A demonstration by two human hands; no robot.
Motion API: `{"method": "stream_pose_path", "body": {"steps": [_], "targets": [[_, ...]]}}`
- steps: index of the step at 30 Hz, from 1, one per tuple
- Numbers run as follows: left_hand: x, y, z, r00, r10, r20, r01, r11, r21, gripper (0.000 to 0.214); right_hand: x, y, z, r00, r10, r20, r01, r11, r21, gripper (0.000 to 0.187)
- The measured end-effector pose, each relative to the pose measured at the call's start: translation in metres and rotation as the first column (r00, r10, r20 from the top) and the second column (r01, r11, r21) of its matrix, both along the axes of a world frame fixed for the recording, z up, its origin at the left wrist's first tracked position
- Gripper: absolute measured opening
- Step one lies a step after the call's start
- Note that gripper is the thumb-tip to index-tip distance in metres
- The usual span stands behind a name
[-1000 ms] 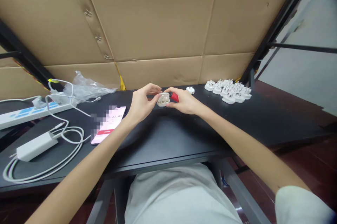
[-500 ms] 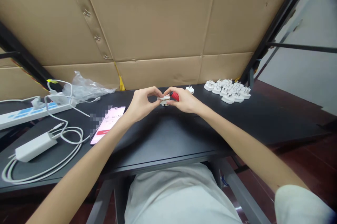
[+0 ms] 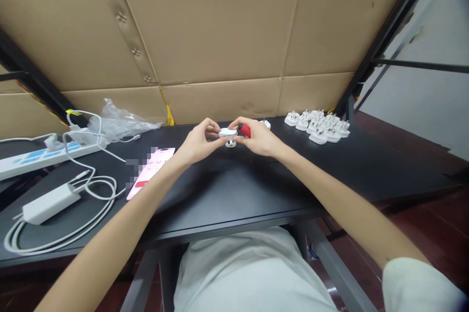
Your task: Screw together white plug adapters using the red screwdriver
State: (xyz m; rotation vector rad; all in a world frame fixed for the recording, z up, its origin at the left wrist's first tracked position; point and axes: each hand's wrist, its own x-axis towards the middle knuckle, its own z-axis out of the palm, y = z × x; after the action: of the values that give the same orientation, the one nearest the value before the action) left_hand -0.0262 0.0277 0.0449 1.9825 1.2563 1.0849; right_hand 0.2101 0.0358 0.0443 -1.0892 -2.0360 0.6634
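Observation:
Above the table's far half, a white plug adapter [image 3: 227,132] is held level between my two hands. My left hand [image 3: 201,142] pinches it from the left with thumb and fingers. From the other side my right hand [image 3: 258,137] grips it, while a red tool handle with a black end [image 3: 244,130] is tucked in the same hand; the rest of that tool is hidden. Just under the adapter shows a small white part [image 3: 230,144] with dark and brassy spots; whether it is joined to the adapter I cannot tell.
Another white plug [image 3: 265,124] lies behind my right hand, and several white plugs [image 3: 318,126] stand prongs up farther right. On the left are a phone [image 3: 156,168], a white power brick [image 3: 51,203] with coiled cable, a power strip [image 3: 44,156] and a plastic bag [image 3: 120,120].
The white adapter has turned, so its smooth rounded face now shows on top. My fingers have shifted around it, and the red handle has tilted slightly.

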Motion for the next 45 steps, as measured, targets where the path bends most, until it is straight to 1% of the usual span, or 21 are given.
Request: {"method": "stream_pose_path", "body": {"steps": [2, 5, 10, 14, 17, 21, 25, 30, 33, 37, 40, 45], "targets": [[-0.001, 0.001, -0.001, 1.000, -0.017, 0.025, 0.017, 1.000, -0.010, 0.048, 0.000, -0.001, 0.001, 1.000, 0.000, -0.009, 0.000, 1.000, -0.010, 0.020], [0.000, 0.000, -0.001, 0.999, -0.011, 0.046, 0.011, 1.000, -0.007, 0.050, 0.000, -0.002, 0.002, 1.000, 0.004, -0.021, -0.005, 1.000, -0.013, 0.021], [0.003, -0.003, -0.001, 0.997, 0.013, 0.072, -0.015, 1.000, 0.015, 0.045, 0.001, 0.001, 0.001, 0.999, 0.015, -0.047, -0.014, 1.000, 0.018, 0.025], [0.006, -0.005, 0.002, 0.987, -0.005, 0.163, 0.012, 0.999, -0.038, 0.046, 0.002, 0.003, 0.000, 0.998, 0.032, -0.058, -0.029, 0.999, 0.037, 0.024], [0.008, -0.006, 0.003, 0.970, 0.002, 0.242, 0.018, 0.997, -0.080, 0.047, 0.002, 0.002, 0.000, 0.997, 0.039, -0.073, -0.037, 0.999, 0.037, 0.025], [0.009, -0.008, 0.005, 0.955, 0.021, 0.296, 0.018, 0.992, -0.128, 0.048, 0.001, 0.000, 0.001, 0.997, 0.015, -0.074, -0.013, 0.999, 0.031, 0.024], [0.010, -0.011, 0.010, 0.957, 0.041, 0.287, 0.008, 0.986, -0.168, 0.047, 0.000, -0.002, 0.003, 0.998, 0.014, -0.068, -0.012, 1.000, 0.025, 0.021], [0.010, -0.016, 0.015, 0.972, 0.035, 0.234, 0.010, 0.982, -0.187, 0.048, -0.001, -0.003, 0.004, 0.996, 0.003, -0.085, -0.002, 1.000, 0.015, 0.024], [0.009, -0.016, 0.015, 0.971, 0.043, 0.234, 0.002, 0.982, -0.191, 0.048, -0.001, -0.003, 0.004, 0.996, 0.011, -0.085, -0.009, 1.000, 0.024, 0.025], [0.008, -0.013, 0.013, 0.962, 0.090, 0.257, -0.035, 0.977, -0.211, 0.048, -0.001, -0.005, 0.006, 0.999, 0.015, -0.035, -0.013, 0.999, 0.043, 0.029], [0.009, -0.012, 0.011, 0.951, 0.110, 0.290, -0.045, 0.974, -0.222, 0.048, -0.001, -0.005, 0.005, 1.000, 0.019, -0.024, -0.017, 0.996, 0.085, 0.028], [0.012, -0.014, 0.013, 0.940, 0.104, 0.326, -0.025, 0.971, -0.238, 0.050, -0.003, -0.004, 0.001, 0.999, -0.020, -0.043, 0.030, 0.967, 0.253, 0.024]]}}
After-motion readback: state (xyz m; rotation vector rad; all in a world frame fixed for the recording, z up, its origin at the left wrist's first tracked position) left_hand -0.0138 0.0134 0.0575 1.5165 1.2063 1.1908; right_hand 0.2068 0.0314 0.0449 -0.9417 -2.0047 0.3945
